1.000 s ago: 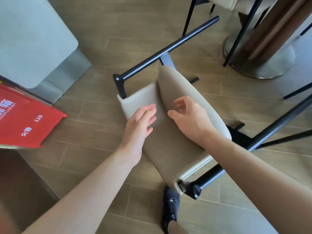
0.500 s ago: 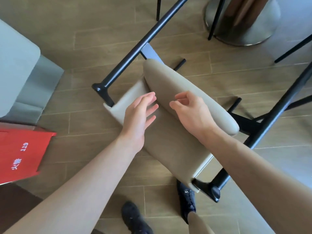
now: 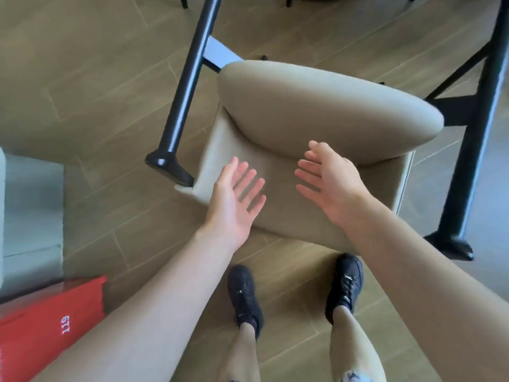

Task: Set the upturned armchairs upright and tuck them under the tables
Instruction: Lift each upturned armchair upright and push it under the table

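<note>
A beige padded armchair (image 3: 316, 106) with black tube arms lies tipped on the wooden floor just in front of my feet. Its rounded cushion faces up toward me, and a flat beige panel (image 3: 275, 216) lies below it. One black arm (image 3: 190, 78) runs up the left side, another (image 3: 479, 128) down the right. My left hand (image 3: 234, 199) hovers over the panel with fingers spread and holds nothing. My right hand (image 3: 330, 183) hovers beside it, palm turned inward, fingers apart, also empty. Whether either hand touches the fabric cannot be told.
A red sign (image 3: 46, 332) with white print juts in at the lower left. A grey block (image 3: 30, 210) stands at the left edge. My two black shoes (image 3: 245, 296) stand right behind the chair. Dark furniture legs (image 3: 183, 1) show at the top edge.
The view has tilted down and closer, so the chair now fills the middle. Both hands have drawn back from the cushion toward me and opened with fingers spread.
</note>
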`<state>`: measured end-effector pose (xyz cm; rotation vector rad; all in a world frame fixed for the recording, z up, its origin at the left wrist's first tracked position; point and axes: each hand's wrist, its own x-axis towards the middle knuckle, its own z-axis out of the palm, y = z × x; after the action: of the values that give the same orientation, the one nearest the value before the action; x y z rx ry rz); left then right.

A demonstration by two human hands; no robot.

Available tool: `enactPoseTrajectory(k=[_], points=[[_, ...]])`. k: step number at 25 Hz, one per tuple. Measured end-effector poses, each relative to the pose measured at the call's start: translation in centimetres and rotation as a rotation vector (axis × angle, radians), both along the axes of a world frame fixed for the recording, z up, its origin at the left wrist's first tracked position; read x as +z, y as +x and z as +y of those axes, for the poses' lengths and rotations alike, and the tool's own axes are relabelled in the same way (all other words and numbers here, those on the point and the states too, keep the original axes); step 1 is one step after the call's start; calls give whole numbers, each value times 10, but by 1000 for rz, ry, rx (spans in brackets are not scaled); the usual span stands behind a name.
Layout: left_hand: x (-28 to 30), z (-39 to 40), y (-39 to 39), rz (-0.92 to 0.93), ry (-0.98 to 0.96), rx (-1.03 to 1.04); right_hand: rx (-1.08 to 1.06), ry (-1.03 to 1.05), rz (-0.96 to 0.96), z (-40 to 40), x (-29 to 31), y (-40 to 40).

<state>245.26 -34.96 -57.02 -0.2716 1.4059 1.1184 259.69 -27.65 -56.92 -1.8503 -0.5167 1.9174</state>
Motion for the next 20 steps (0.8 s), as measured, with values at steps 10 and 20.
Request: enactPoseTrajectory(k=[10,20], points=[[-144,-52,19,-83,-99,17,-365,-297,139,-114,-163,37],[-304,-112,36,-86,-274,89,-692,-419,239,-174,-326,31]])
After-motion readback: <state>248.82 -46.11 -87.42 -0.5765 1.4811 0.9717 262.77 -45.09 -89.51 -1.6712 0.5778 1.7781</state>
